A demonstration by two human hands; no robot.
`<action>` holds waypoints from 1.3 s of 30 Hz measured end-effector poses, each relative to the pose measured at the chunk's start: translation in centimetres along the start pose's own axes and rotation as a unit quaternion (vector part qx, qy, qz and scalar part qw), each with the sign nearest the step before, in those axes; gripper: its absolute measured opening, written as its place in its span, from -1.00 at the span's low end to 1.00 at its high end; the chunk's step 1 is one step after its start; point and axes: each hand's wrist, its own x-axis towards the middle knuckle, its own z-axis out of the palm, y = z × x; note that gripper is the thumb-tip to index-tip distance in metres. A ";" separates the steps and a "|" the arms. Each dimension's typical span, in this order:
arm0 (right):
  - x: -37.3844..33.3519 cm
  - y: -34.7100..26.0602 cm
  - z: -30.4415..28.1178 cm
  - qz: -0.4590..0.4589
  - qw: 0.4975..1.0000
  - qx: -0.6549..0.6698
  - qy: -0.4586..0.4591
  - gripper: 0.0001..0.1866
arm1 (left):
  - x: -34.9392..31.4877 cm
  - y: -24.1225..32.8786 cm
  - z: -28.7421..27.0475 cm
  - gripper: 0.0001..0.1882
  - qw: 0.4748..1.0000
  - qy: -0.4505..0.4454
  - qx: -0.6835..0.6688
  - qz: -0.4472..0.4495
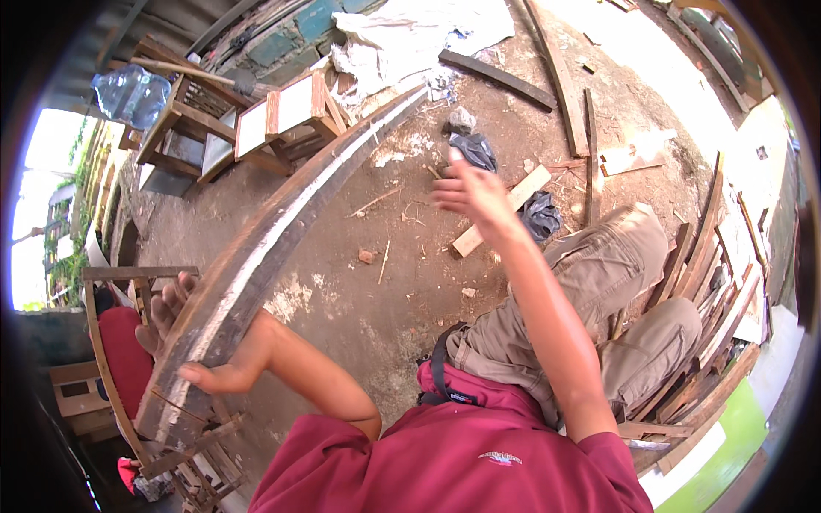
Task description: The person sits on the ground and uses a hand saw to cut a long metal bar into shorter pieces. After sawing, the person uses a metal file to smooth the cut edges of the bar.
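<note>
A long, dark wooden plank [256, 248] with a pale white strip along its face runs slantwise from the lower left to the top middle. My left hand [231, 368] grips its near end, thumb on the face and fingers around the far edge. Beyond the plank's right side, my right hand [475, 195] is raised over the ground with its fingers apart and nothing visible in it. Close to that hand, a black plastic bag [475, 150] lies on the dirt, and a short light board [503, 210] lies under the wrist.
Stacked wooden furniture frames [205, 128] and a clear water jug [132, 96] stand at the upper left. At the far left is a wooden chair frame [101, 342]. Piled wood strips [697, 342] lie to the right. Dark battens [500, 79] and a white sheet [402, 38] lie farther off.
</note>
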 end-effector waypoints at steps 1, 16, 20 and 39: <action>0.2 0.4 1.6 0.027 0.994 0.082 -0.061 0.02 | -0.3 0.3 0.1 -0.25 0.998 -0.057 -0.023 -0.006; -5.7 -5.9 10.5 -0.043 0.775 0.623 -0.102 -0.57 | -5.3 6.3 4.5 -0.41 0.893 -0.346 -0.286 -0.010; -8.6 -9.0 4.2 -0.164 0.823 0.540 -0.062 -0.13 | -8.0 8.5 6.6 -0.44 0.863 -0.372 -0.337 0.059; -28.0 24.0 -47.6 -0.205 0.409 0.348 0.818 -0.70 | -45.7 22.2 23.0 -0.37 0.473 -0.630 -0.615 0.012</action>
